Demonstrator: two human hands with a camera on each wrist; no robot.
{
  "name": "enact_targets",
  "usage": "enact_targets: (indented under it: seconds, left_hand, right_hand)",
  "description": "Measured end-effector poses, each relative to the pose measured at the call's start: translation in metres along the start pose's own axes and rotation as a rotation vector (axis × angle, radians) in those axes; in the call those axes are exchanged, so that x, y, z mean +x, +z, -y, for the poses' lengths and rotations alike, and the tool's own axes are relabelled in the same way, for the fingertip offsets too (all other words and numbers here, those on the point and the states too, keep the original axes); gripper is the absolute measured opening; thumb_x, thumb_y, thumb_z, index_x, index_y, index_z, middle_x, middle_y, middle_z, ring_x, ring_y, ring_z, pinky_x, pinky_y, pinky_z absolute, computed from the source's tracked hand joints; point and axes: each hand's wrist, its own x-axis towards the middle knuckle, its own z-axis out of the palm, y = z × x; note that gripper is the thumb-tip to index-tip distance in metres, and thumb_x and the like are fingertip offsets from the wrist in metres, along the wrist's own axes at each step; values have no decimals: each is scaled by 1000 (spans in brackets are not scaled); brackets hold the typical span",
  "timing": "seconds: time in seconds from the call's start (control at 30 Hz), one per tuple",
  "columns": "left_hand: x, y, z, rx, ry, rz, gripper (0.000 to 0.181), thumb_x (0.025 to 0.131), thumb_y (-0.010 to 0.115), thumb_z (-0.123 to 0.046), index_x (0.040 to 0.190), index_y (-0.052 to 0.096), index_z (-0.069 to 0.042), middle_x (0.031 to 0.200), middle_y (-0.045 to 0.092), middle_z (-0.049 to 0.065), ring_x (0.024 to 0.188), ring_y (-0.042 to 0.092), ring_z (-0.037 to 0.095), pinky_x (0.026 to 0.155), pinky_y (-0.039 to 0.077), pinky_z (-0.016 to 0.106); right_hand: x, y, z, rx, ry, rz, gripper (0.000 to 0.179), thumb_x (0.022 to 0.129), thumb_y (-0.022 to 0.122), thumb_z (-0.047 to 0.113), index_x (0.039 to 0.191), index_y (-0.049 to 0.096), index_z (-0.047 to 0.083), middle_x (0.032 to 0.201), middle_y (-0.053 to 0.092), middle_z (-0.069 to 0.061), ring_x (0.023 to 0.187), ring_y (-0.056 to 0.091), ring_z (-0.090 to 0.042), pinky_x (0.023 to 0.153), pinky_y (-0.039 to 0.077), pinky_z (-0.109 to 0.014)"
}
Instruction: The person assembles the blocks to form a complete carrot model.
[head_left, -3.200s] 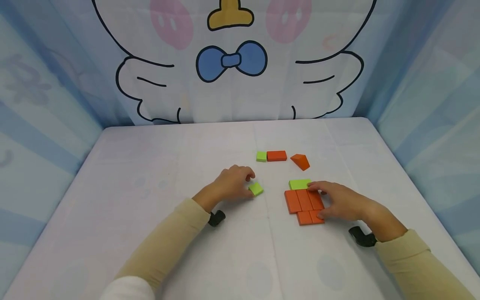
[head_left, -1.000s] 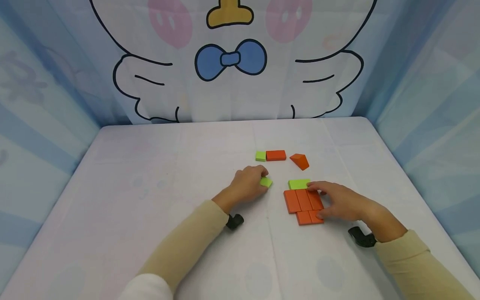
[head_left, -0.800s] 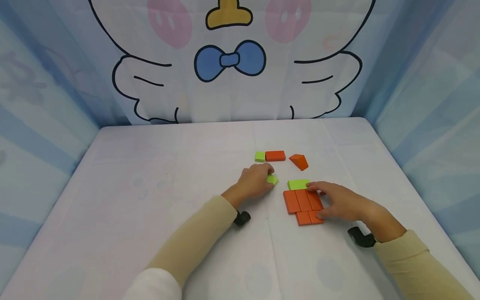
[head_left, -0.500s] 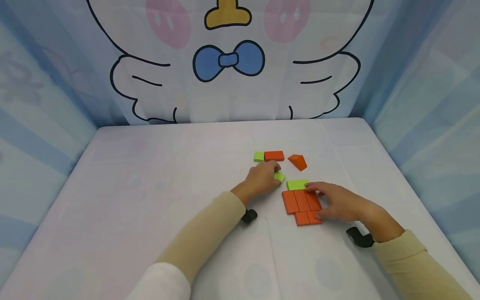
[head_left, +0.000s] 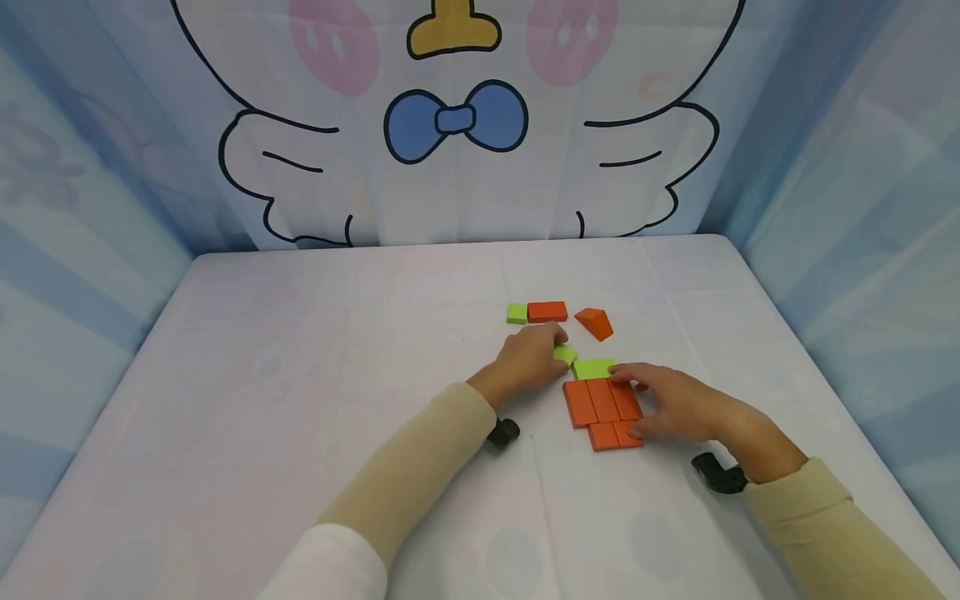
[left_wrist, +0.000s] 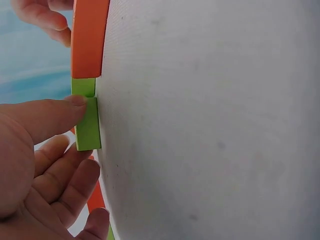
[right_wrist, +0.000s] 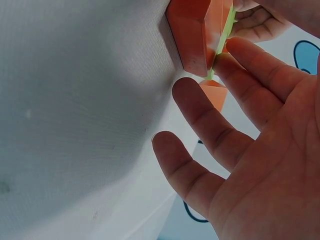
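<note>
My left hand (head_left: 527,357) pinches a small green block (head_left: 566,354) between thumb and fingers. In the left wrist view the thumb (left_wrist: 65,112) lies on top of this block, with fingers at its far side. A longer green block (head_left: 594,369) sits right beside it, along the top of a flat group of orange-red blocks (head_left: 588,403). On the right of that group rests my right hand (head_left: 686,406). Its forefinger reaches the green block's corner and its thumb touches the lower orange-red blocks. The right wrist view shows its other fingers (right_wrist: 215,125) extended and loosely spread.
Behind the hands, a green cube (head_left: 517,313) and an orange-red block (head_left: 547,312) lie side by side. To their right is an orange wedge-like block (head_left: 596,324). White cloth (head_left: 300,417) covers the table, and a patterned curtain (head_left: 465,200) hangs at its back edge.
The left hand has carried its small green block rightward and slightly away, up to the longer green block. The right hand has stayed at the orange-red group.
</note>
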Motion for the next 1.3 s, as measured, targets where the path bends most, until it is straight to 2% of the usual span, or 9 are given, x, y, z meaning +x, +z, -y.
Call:
enact_targets:
  seconds: [0.73,0.87,1.0,1.17,1.3]
  left_hand:
    - [-2,-1,-1,-5,-12,-5,46,94,71,-25,137,58,-13,130,62,-2,115,56,14,100,43,37]
    - [-6,-10,3,-12,-9,-30,49,93,73,-26,137,58,-14,133,61,-1,118,55,17,101,42,38]
    - [-8,-23,14,-4,-29,-56,48,94,72,-26,138,57,-14,131,61,0,118,53,19,102,41,39]
    - [-4,-39,32,-5,-88,-87,49,94,72,-27,139,56,-15,128,61,0,111,52,19,99,42,39]
    - [1,-48,43,-6,-120,-94,49,95,71,-25,139,55,-15,132,59,0,117,50,21,104,39,41]
  right_hand:
    - [0,0,2,13,-5,2,69,83,81,17,142,49,1,145,48,-19,120,51,-38,100,42,-57]
    - [0,0,2,10,-4,5,70,83,81,17,142,49,1,144,49,-19,120,51,-38,100,42,-58]
    - [0,0,1,4,5,6,70,83,81,17,142,48,0,143,49,-19,120,51,-39,100,42,-58]
    - [-1,-1,0,6,15,1,69,83,80,15,143,48,0,144,48,-19,121,50,-39,100,42,-58]
    - [0,0,1,14,6,1,68,83,80,14,142,49,0,145,48,-20,121,50,-39,100,42,-58]
